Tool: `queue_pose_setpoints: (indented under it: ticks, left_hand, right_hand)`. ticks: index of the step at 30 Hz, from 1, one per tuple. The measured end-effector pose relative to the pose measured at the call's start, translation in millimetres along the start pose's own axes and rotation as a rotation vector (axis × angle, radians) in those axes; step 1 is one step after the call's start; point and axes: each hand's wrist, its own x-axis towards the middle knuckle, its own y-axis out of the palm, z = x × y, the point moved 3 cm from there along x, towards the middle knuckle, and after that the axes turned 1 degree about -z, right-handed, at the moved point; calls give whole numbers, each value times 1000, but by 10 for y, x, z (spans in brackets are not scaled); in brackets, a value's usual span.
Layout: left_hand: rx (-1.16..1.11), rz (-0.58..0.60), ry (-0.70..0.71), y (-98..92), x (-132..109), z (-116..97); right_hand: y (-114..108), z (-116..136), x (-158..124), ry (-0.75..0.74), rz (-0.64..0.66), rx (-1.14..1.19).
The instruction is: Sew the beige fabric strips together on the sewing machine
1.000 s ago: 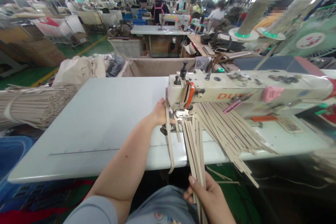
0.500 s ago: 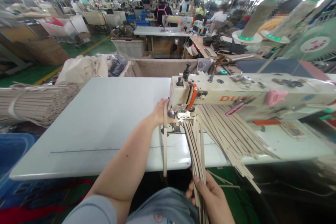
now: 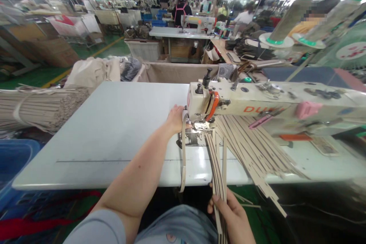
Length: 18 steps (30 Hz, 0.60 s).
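Note:
My left hand [image 3: 176, 119] reaches over the white table [image 3: 114, 129] to the needle end of the cream sewing machine [image 3: 257, 103] and grips a single beige strip [image 3: 183, 156], which hangs down over the table's front edge. My right hand [image 3: 230, 215] is low by my lap, fingers closed round a bunch of beige strips [image 3: 219, 167] that run up to the machine's presser foot. More loose strips [image 3: 257, 152] fan out under the machine arm to the right.
A tied bundle of strips [image 3: 40, 108] lies at the left, above a blue bin [image 3: 13, 156]. Cloth-lined bins [image 3: 174, 71] stand behind the table. Two thread cones [image 3: 288, 19] rise at the right. Other workers sit at machines far behind.
My left hand has drawn the single strip back from the machine's left side, so it now hangs in a curve off the table edge. My right hand sits slightly lower with the bunch.

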Motion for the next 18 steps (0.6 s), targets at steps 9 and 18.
queue_pose_setpoints:
  ticks: [9,18]
  left_hand:
    - [50,86,5,-67,25,-76]
    - [-90,-11,149,-30,102,-138]
  right_hand:
    - [10,75,10,-9,-76,88]
    - [-62,67,-76,12,62,23]
